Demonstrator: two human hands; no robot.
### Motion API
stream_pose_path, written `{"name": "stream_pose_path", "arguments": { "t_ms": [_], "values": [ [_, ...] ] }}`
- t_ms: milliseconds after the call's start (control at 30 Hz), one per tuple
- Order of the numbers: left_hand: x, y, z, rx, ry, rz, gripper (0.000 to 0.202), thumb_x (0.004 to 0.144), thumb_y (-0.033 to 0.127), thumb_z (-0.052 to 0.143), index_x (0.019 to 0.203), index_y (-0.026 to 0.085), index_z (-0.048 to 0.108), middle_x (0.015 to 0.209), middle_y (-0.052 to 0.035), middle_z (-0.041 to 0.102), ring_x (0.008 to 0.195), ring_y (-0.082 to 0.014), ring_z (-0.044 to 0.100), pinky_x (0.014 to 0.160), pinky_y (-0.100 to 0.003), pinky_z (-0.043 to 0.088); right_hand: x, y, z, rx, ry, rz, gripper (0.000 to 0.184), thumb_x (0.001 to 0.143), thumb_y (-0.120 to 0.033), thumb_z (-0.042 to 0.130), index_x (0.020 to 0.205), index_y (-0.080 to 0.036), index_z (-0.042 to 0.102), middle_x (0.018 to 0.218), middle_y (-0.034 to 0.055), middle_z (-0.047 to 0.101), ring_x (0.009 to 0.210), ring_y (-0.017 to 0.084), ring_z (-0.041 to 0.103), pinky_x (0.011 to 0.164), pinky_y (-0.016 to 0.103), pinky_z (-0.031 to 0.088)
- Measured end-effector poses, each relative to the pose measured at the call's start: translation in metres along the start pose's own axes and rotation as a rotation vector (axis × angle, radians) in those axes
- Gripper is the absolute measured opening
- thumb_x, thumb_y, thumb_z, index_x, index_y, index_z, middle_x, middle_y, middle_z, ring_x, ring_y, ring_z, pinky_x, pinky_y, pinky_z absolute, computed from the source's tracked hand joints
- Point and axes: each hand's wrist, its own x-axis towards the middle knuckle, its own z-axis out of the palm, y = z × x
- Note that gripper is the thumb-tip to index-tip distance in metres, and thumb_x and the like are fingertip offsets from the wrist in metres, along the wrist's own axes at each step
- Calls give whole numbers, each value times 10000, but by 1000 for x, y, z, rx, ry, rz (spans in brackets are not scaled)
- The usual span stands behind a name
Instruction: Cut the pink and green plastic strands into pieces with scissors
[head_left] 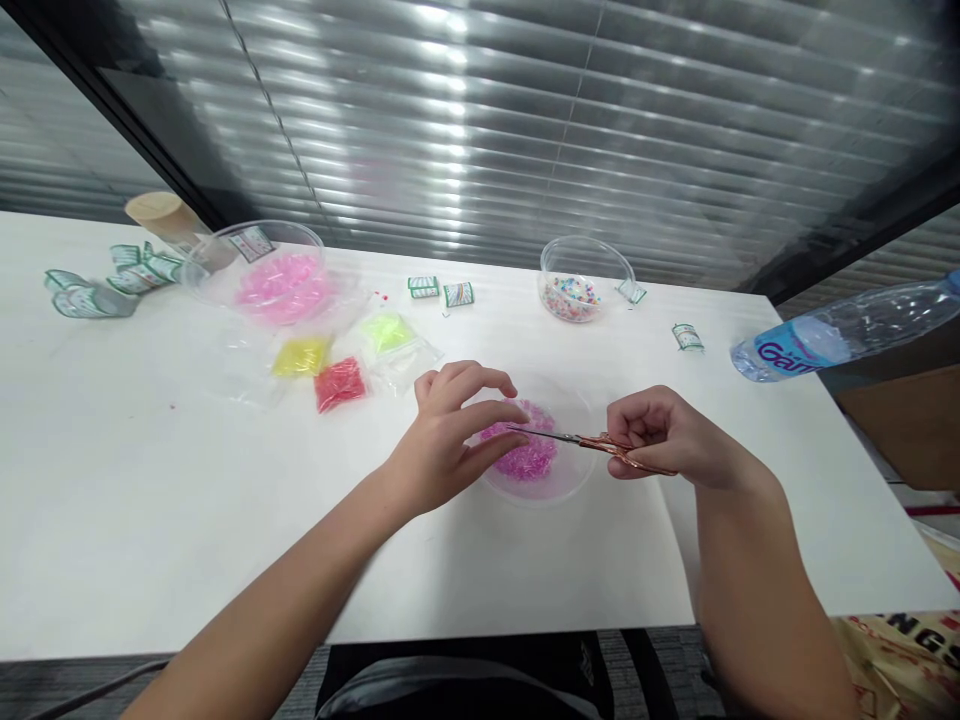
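Note:
My right hand [660, 435] is closed around the handles of a pair of copper-coloured scissors [596, 441]. The slim blades point left, and their tips reach the fingertips of my left hand [457, 430]. The thumb and forefinger of that hand are pinched close together; whatever lies between them is too small to make out. Both hands hover over a shallow transparent bowl [574, 475] on the white table. Short pink pieces [525, 462] lie heaped inside it, partly covered from view by my left fingers and the blades.
Yellow [300, 355], red [339, 384] and lime [388, 332] bags lie left of centre. Behind them stands a large transparent bowl [191, 275] by pink strands [289, 288]. A bowl of beads [571, 298] is at the back. A water bottle [802, 345] lies right, over the table edge.

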Motion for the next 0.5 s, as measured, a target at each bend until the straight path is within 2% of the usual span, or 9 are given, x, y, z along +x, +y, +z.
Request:
{"name": "stream_pose_path", "arguments": {
  "t_ms": [333, 500],
  "values": [
    [-1, 1, 0, 11, -31, -32, 96, 885, 320, 621, 912, 246, 674, 1053, -46, 635, 970, -195, 537, 870, -372, 329, -1, -1, 2, 8, -4, 15, 279, 618, -270, 794, 561, -150, 549, 417, -65, 434, 404, 35, 372, 450, 195, 426],
    [-1, 1, 0, 23, -27, -27, 93, 879, 318, 630, 908, 244, 678, 1062, -45, 636, 994, -197, 536, 876, -374, 321, -2, -5, 2, 14, -34, 48, 299, 617, -274, 797, 553, -145, 534, 412, -68, 424, 393, 23, 343, 414, 169, 355]
  ]
}}
